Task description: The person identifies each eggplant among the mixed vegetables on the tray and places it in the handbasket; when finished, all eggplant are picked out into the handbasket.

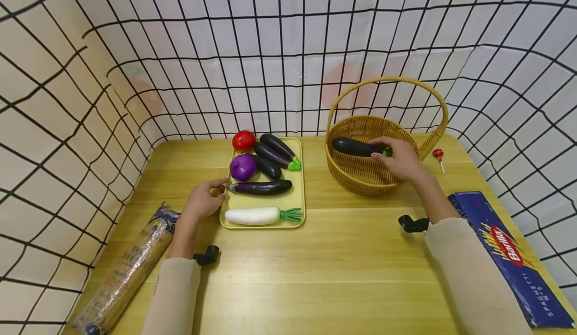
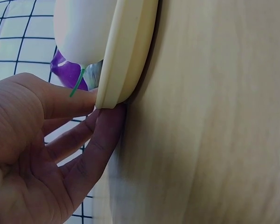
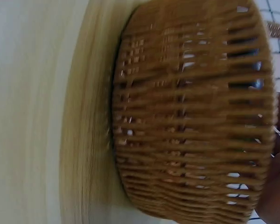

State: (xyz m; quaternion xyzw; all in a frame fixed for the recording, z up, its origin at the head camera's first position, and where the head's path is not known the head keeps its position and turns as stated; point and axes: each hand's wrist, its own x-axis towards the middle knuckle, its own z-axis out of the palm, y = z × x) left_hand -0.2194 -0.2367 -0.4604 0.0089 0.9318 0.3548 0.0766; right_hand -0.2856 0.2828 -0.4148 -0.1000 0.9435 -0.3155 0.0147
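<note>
My right hand [image 1: 397, 158] grips a dark eggplant [image 1: 353, 147] by its green stem end, inside the wicker basket [image 1: 360, 187] with a tall arched handle. In the right wrist view, the basket's woven side [image 3: 191, 112] covers most of the eggplant. My left hand [image 1: 205, 198] pinches the left rim of the yellow tray [image 1: 259, 226]; the left wrist view has the thumb at the rim [image 2: 126, 56] and fingers beneath it. On the tray lie a white radish [image 1: 252, 216], several eggplants [image 1: 266, 188], a round purple vegetable [image 1: 243, 168] and a tomato [image 1: 243, 140].
A clear bag of spaghetti [image 1: 128, 275] lies at the left, beside my left forearm. A blue spaghetti box [image 1: 509, 255] lies at the right, beside my right sleeve. Right of the basket is a red lollipop [image 1: 439, 158]. Black wire mesh [image 1: 279, 59] surrounds the table's back and sides.
</note>
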